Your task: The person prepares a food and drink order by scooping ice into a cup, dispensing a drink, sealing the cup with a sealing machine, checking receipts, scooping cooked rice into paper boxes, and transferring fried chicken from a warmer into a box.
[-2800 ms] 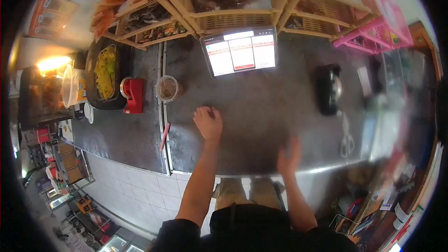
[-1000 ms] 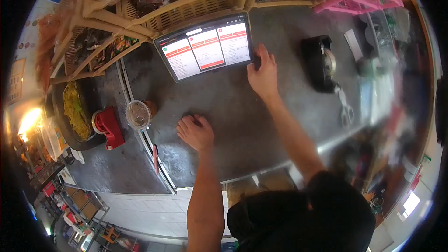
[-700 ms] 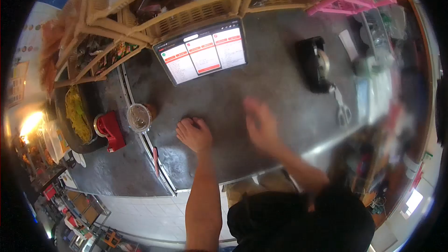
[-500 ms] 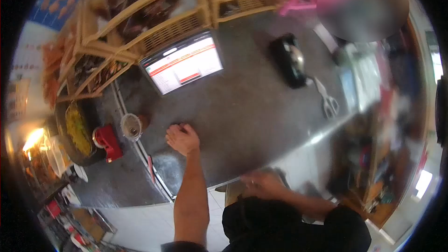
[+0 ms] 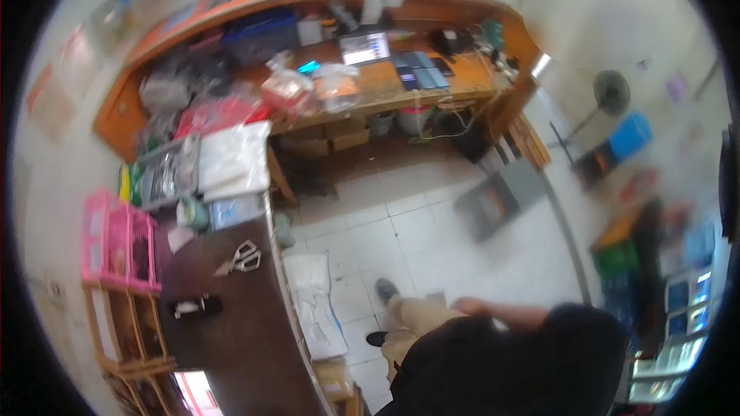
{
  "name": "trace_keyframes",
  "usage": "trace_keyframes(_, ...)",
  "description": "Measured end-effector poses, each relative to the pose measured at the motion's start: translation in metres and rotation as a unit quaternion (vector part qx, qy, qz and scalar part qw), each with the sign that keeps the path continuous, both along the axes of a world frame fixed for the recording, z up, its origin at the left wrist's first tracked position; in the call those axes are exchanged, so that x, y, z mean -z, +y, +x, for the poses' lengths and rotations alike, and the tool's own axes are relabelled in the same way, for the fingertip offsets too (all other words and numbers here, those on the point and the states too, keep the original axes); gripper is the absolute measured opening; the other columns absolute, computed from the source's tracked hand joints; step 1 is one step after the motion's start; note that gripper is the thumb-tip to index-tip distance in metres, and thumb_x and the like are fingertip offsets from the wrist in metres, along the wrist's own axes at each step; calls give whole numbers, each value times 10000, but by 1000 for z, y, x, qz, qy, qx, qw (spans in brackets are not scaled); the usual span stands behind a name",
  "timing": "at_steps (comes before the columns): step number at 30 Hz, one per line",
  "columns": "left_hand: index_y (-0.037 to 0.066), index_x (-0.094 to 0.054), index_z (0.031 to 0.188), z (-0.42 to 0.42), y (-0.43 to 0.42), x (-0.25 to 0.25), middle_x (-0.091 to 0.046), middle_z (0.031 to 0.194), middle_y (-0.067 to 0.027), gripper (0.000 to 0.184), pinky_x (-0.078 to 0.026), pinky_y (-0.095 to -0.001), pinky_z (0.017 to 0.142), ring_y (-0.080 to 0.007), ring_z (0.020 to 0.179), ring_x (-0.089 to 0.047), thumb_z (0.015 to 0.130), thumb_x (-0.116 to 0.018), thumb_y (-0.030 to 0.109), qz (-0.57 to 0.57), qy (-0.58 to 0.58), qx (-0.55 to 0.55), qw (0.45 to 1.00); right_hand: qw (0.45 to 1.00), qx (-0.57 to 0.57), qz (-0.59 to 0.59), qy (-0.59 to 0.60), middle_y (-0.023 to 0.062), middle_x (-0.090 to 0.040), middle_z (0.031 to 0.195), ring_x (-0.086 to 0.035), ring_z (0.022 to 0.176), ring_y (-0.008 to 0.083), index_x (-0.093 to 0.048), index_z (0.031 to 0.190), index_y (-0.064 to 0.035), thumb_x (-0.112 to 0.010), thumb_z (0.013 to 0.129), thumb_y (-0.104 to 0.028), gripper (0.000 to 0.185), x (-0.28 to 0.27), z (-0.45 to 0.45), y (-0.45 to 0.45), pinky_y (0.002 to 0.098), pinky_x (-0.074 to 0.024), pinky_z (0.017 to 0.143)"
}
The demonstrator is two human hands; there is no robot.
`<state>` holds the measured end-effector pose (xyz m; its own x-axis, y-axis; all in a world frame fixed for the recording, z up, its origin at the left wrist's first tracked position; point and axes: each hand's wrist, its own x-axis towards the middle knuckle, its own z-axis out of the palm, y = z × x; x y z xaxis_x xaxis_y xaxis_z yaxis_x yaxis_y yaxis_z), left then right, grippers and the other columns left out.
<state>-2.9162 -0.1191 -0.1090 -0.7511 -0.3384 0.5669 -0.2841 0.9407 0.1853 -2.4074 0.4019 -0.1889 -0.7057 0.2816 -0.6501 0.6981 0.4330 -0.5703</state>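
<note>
My right hand [image 5: 472, 306] hangs low beside my beige trousers [image 5: 420, 314]. Its fingers are blurred and partly hidden, so whether they hold anything does not show. My left hand is out of view. To my left runs the dark counter [image 5: 247, 339]. White-handled scissors [image 5: 245, 257] lie on it, with a black object [image 5: 196, 306] farther along. A bright screen [image 5: 196, 391] shows at the bottom edge.
A pink rack [image 5: 119, 243] and wooden racks [image 5: 131, 331] line the counter's back. Ahead, a wooden desk [image 5: 385, 85] bears a laptop [image 5: 365, 48] and plastic bags [image 5: 289, 92]. A white sack [image 5: 312, 304], a grey box [image 5: 493, 200] and a fan [image 5: 611, 92] stand around the tiled floor.
My view has swung right, from the counter to the floor and desk. My left hand, earlier over the counter, has left view. My right hand is now lower by my leg.
</note>
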Motion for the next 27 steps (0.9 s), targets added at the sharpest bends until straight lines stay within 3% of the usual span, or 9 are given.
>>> trace_keyframes(3, -14, -636, 932, 42, 86, -13, -649, 883, -186, 234, -509, -468, 753, -380, 825, -620, 886, -584, 209, 68, -42, 184, 980, 985, 116, 86, 95, 181, -687, 1111, -635, 1072, 328, -648, 1216, -25, -530, 983, -325, 398, 128, 116, -1, 441, -485, 952)
trace_keyframes(6, -21, -629, 948, 85, 178, 15, -642, 887, -185, 213, -509, -457, 765, -380, 829, -613, 861, -590, 169, 125, -84, 351, 924, 977, 203, -26, -58, 178, -687, 1111, -637, 1060, 318, -648, 1214, -24, -534, 981, -320, 394, 70, 122, 25, 433, -487, 941)
trace_keyframes(10, -31, -620, 969, 131, 332, 172, -632, 892, -183, 205, -509, -444, 782, -379, 835, -603, 828, -598, 116, 196, -163, 532, 807, 947, 300, -64, -101, 174, -688, 1110, -639, 1043, 304, -649, 1211, -22, -539, 978, -314, 390, 56, 141, 103, 423, -491, 926)
trace_keyframes(11, -17, -612, 1034, 156, 369, 171, -634, 926, -185, 236, -507, -426, 810, -349, 869, -614, 847, -636, 126, 24, -168, 715, 678, 940, 318, -68, -101, 173, -689, 1110, -639, 1039, 301, -649, 1210, -22, -541, 977, -313, 389, 52, 147, 125, 421, -491, 922)
trace_keyframes(13, -12, -588, 1147, 206, 435, 170, -670, 1033, -188, 406, -509, -368, 887, -262, 989, -646, 909, -689, 301, 243, -537, 590, 552, 929, 352, -69, -92, 171, -689, 1110, -641, 1031, 294, -650, 1209, -21, -544, 975, -310, 386, 43, 149, 174, 415, -493, 915)
trace_keyframes(18, -18, -591, 1200, 251, 514, 173, -676, 1118, -173, 449, -509, -366, 914, -249, 1021, -648, 926, -670, 328, 308, -686, 368, 547, 900, 425, -73, -57, 166, -690, 1109, -643, 1010, 278, -651, 1206, -20, -550, 971, -302, 381, 19, 145, 295, 403, -497, 896)
trace_keyframes(25, -8, -635, 1157, 173, 693, 178, -687, 1113, -192, 427, -506, -426, 929, -320, 1029, -656, 930, -629, 354, 332, -649, 450, 516, 877, 469, -97, -53, 159, -692, 1108, -647, 981, 254, -652, 1201, -17, -560, 965, -292, 373, 11, 90, 427, 385, -503, 870)
trace_keyframes(26, -3, -650, 1130, 148, 712, 201, -690, 1095, -211, 416, -507, -443, 926, -364, 1031, -657, 928, -619, 359, 118, -524, 626, 565, 874, 472, -102, -59, 158, -692, 1108, -648, 977, 251, -652, 1200, -17, -561, 964, -290, 372, 7, 80, 438, 382, -503, 867)
trace_keyframes(27, 4, -664, 1082, 132, 769, 201, -681, 1051, -242, 378, -507, -476, 907, -423, 1030, -641, 928, -601, 343, 61, -542, 549, 633, 870, 477, -104, -65, 157, -693, 1108, -648, 973, 248, -652, 1199, -17, -563, 964, -289, 371, 3, 71, 451, 379, -504, 863)
